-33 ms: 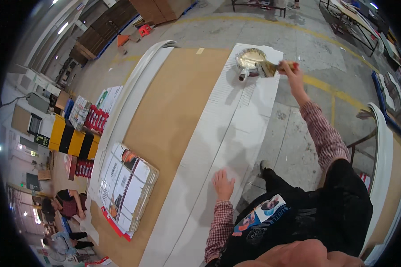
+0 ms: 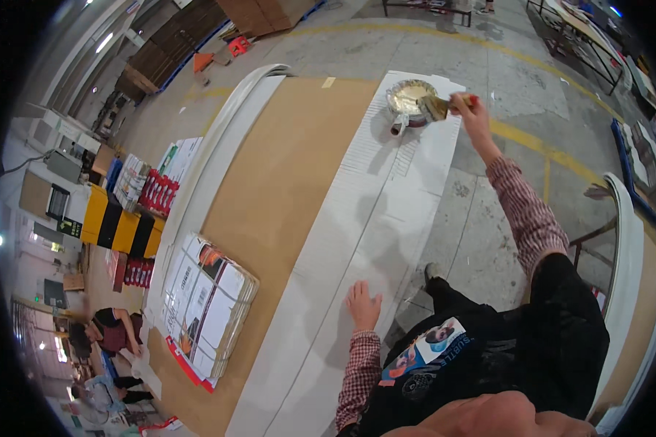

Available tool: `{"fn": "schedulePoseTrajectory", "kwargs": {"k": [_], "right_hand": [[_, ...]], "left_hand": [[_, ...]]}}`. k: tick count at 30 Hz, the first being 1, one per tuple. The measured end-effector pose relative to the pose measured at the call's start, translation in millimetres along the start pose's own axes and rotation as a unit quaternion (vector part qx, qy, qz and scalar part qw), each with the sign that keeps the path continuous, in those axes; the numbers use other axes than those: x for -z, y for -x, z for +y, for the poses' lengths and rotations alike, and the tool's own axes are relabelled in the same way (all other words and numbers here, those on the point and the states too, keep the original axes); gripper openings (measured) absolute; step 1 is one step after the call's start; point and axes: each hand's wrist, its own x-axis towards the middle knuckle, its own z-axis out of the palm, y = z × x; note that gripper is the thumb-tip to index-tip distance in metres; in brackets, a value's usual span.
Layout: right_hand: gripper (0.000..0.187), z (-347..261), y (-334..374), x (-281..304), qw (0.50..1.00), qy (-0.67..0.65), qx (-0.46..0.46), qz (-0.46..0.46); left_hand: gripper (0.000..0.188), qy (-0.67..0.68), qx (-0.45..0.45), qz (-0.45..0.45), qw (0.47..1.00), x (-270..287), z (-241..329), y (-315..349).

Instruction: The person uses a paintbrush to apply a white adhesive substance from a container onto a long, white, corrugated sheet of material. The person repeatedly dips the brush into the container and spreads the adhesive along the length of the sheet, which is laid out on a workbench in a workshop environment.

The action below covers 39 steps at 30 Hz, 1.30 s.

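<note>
My right hand [image 2: 472, 116] grips a wide paintbrush [image 2: 436, 108] by its wooden, red-ended handle. Its bristles are at the right rim of a round pan [image 2: 391, 97], whose inside is coated or filled with something pale and creamy. The pan, with a short handle pointing toward me, stands at the far end of a long white cardboard sheet [image 2: 372, 218]. Lower down, my left hand [image 2: 364, 306] lies flat on the same sheet near its right edge, fingers spread and holding nothing.
Brown board [image 2: 284, 167] covers the table left of the white sheet. A strapped stack of printed sheets [image 2: 204, 306] lies on it. Yellow-and-black striped panels [image 2: 116, 222] stand beyond the table's left edge. Another table [image 2: 627, 291] is at right. Two people work at lower left.
My right hand and the paintbrush have shifted slightly left, bringing the bristles closer over the pan's rim. My left hand has hardly moved.
</note>
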Motion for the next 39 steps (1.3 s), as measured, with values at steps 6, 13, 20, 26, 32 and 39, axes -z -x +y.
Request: {"fn": "schedulePoseTrajectory", "kwargs": {"k": [6,13,20,26,32,39], "right_hand": [[0.027,87.2,-130.7,-51.6,0.948,0.273,0.073,-0.143],[0.031,154.6,-164.1,-73.9,0.88,0.406,0.096,-0.228],[0.033,198.1,-154.1,-77.7,0.859,0.426,0.124,-0.255],[0.033,178.5,-184.8,-90.5,0.87,0.406,0.091,-0.263],[0.039,177.5,-228.1,-68.7,0.869,0.412,-0.006,-0.273],[0.04,172.5,-233.7,-56.8,0.864,0.438,0.047,-0.244]], "left_hand": [[0.052,0.029,0.089,0.062,0.994,-16.2,12.1,-9.8],[0.054,0.099,0.185,0.048,0.977,-17.9,38.7,-16.9],[0.052,0.105,0.214,0.057,0.97,-24.1,35.0,-15.2],[0.051,0.115,0.209,0.068,0.969,-23.6,22.0,-12.0],[0.051,0.133,0.224,0.068,0.963,-28.6,29.0,-17.0],[0.05,0.117,0.208,0.079,0.968,-30.0,26.1,-14.0]]}}
